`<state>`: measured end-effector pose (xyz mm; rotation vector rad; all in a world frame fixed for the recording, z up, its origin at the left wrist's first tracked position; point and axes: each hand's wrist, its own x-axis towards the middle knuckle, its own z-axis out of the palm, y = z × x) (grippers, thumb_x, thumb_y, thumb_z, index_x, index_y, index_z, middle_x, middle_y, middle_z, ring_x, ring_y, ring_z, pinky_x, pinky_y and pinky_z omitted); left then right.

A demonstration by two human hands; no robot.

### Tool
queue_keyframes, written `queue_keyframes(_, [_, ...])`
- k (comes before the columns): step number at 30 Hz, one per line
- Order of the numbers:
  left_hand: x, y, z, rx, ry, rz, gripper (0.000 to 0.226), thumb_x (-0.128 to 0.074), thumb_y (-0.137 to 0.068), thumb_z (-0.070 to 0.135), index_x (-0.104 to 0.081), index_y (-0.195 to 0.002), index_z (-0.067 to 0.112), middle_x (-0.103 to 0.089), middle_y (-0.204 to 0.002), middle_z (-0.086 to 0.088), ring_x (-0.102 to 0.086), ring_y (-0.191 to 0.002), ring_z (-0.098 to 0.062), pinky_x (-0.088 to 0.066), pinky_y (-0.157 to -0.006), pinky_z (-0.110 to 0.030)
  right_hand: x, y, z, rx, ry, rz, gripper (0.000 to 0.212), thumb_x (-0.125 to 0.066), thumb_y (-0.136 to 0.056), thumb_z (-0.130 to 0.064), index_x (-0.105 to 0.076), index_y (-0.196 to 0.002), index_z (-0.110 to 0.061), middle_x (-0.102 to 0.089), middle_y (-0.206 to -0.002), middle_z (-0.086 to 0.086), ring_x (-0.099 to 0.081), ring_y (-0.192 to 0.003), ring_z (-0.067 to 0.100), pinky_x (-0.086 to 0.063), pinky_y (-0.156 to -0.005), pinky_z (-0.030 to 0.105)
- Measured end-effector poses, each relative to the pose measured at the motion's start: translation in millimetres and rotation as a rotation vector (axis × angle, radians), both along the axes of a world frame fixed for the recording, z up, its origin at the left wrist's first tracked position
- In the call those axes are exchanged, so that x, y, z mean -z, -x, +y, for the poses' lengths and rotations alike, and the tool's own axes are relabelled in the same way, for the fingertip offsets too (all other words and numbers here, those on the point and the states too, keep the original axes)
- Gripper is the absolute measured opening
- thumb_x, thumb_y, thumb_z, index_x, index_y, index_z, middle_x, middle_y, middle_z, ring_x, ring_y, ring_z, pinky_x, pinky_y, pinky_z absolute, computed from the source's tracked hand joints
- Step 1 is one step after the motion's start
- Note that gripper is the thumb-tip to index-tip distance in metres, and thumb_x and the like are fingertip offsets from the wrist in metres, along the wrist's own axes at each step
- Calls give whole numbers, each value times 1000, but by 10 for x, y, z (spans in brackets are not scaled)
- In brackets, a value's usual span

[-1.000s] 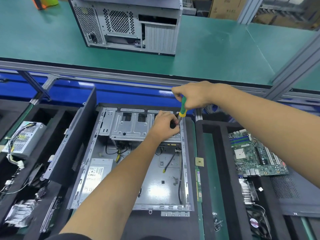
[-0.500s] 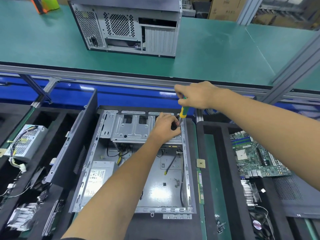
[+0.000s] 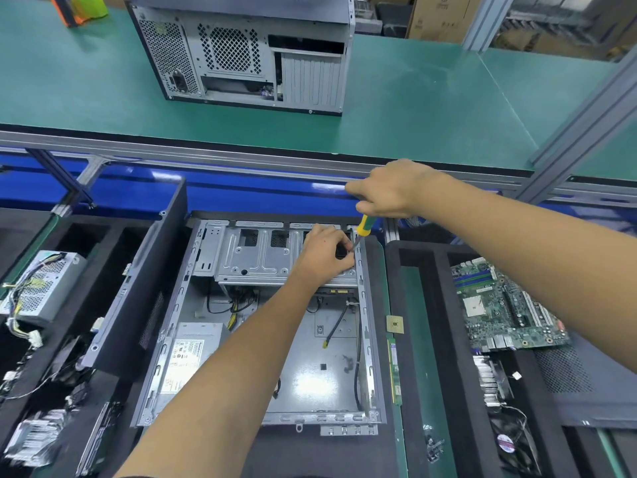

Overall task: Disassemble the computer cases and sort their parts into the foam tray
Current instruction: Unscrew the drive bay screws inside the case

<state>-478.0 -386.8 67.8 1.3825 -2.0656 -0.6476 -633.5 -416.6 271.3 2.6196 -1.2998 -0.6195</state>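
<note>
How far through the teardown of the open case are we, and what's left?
Done: a motherboard lies in the right foam tray, a power supply in the left tray. In hand: the right hand grips a screwdriver at the drive cage, where the left hand rests. Left: that cage, the open case's power supply, cables, and the closed case behind.

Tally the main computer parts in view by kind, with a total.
Computer cases: 2, the open case and the closed case
Power supplies: 2, one in the open case, one in the left tray
Motherboards: 1
Screwdrivers: 1
Total: 6
</note>
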Motion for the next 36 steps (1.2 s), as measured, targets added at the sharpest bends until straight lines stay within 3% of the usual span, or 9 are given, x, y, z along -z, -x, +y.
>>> queue_keyframes(4, [-5, 4, -6, 0, -1, -2, 10, -73, -84, 32, -65, -89, 29, -62, -91, 15, -35, -102, -6, -41, -99, -36, -3, -9, -18, 26, -102, -122, 11, -53, -91, -32, -43, -89, -28, -52, -75, -4, -47, -65, 17, -29, -54, 32])
queue_keyframes(8, [8, 1, -9, -1, 13, 4, 11, -74, -84, 31, -67, -91, 26, -62, -92, 13, -35, -103, -7, -40, -101, -35, -10, -40, 5, 84, -242, -304, 31, -59, -75, -8, -44, -84, -34, -43, -91, -6, -51, -77, 22, -32, -56, 32])
queue_keyframes(11, [-2, 6, -4, 4, 21, -6, 12, -73, -84, 32, -68, -92, 25, -63, -93, 12, -37, -104, -8, -40, -101, -36, -17, -72, 7, 93, -223, -214, 17, -60, -86, -24, -47, -96, -29, -48, -91, -4, -52, -76, 24, -36, -58, 35])
queue_keyframes(14, [-14, 3, -1, 3, 9, -16, 13, -71, -83, 34, -67, -92, 26, -64, -94, 11, -40, -106, -11, -41, -101, -36, -24, -111, -5, -27, 11, 9, 21, -37, -99, -43, -42, -99, -22, -48, -72, 4, -46, -60, 23, -28, -51, 34])
queue_keyframes(19, [-42, 14, 7, 8, 15, -16, 13, -72, -80, 33, -62, -86, 29, -61, -89, 13, -38, -101, -10, -40, -98, -35, 17, -138, -6, 43, -75, -203, 6, -48, -92, -28, -45, -87, -26, -51, -72, -6, -48, -66, 19, -25, -54, 32])
queue_keyframes(24, [-32, 8, -1, 15, 25, -13, 14, -74, -80, 32, -64, -88, 27, -58, -89, 13, -37, -100, -10, -38, -98, -33, -13, -164, -5, 111, -285, -336, 35, -63, -75, -5, -50, -93, -31, -41, -91, -8, -50, -77, 22, -39, -59, 37])
queue_keyframes(27, [-34, 4, -2, 19, 20, -23, 14, -73, -81, 33, -62, -88, 29, -60, -91, 12, -37, -102, -10, -39, -98, -33, -5, -154, -3, 96, -279, -329, 21, -64, -87, -20, -48, -101, -25, -45, -91, -5, -52, -80, 25, -42, -64, 41])
queue_keyframes(32, [-17, -3, -10, 21, 26, -30, 10, -70, -86, 34, -64, -90, 27, -60, -91, 12, -37, -101, -9, -39, -96, -32, -27, -159, 0, -76, 38, -30, 16, -32, -101, -37, -35, -95, -22, -45, -66, 4, -43, -57, 23, -23, -50, 33])
queue_keyframes(36, [-5, 9, -18, 14, 21, -28, 11, -70, -86, 34, -66, -91, 26, -62, -92, 12, -36, -100, -9, -37, -93, -30, -36, -141, -33, 48, -121, -188, 7, -45, -94, -32, -42, -90, -27, -54, -73, -5, -48, -66, 18, -29, -56, 34])
